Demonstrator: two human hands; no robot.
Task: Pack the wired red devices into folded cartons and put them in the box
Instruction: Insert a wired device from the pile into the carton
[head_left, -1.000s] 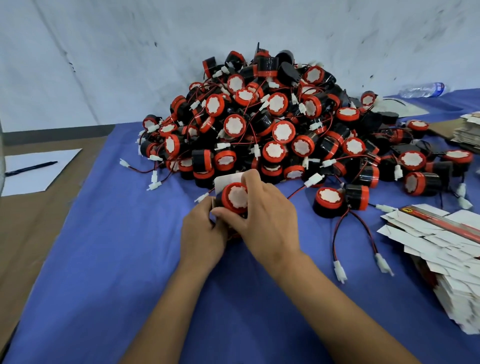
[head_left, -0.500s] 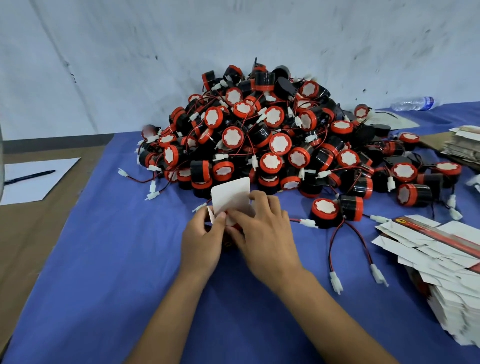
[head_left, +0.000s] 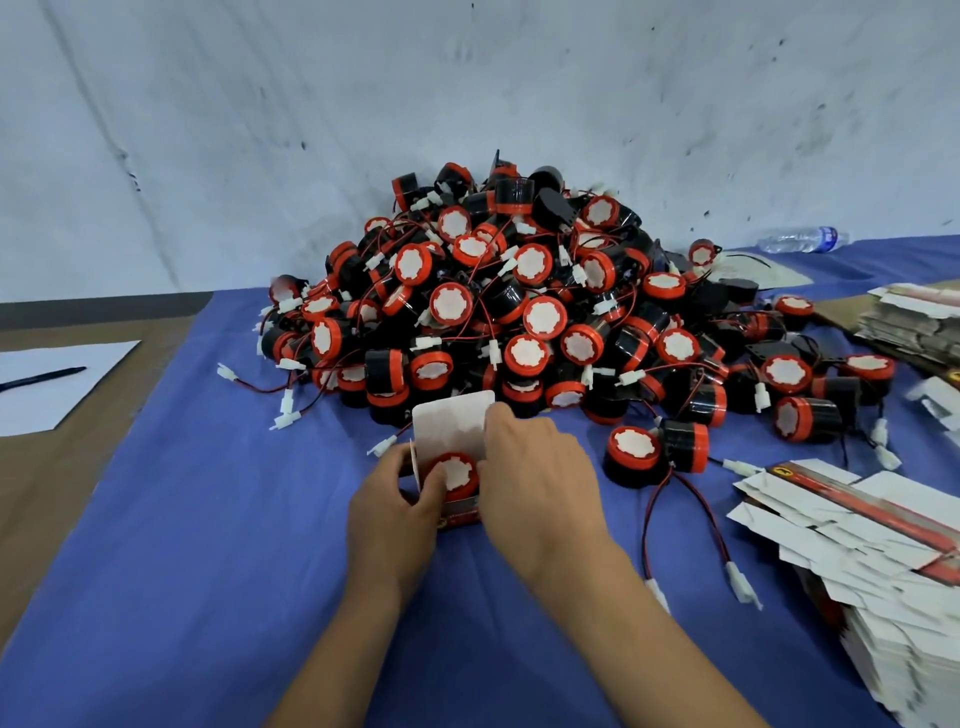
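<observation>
A sheet of white paper (head_left: 57, 382) with a dark pen (head_left: 41, 378) lies at the far left. On the blue cloth-covered table (head_left: 208, 545), the left hand (head_left: 395, 514) grips a small carton (head_left: 453, 457), its rounded white flap upright; the right hand (head_left: 540, 483) pinches that flap's edge. A round red device (head_left: 456, 475) sits in the carton's mouth. Behind, a glossy heap of devices (head_left: 519, 306); rightward, flat cartons (head_left: 872, 561).

Forward reach blocked by device pile (head_left: 519, 301); right flanked by flat carton stack (head_left: 883, 561); bare blue cloth (head_left: 182, 519) left open.
</observation>
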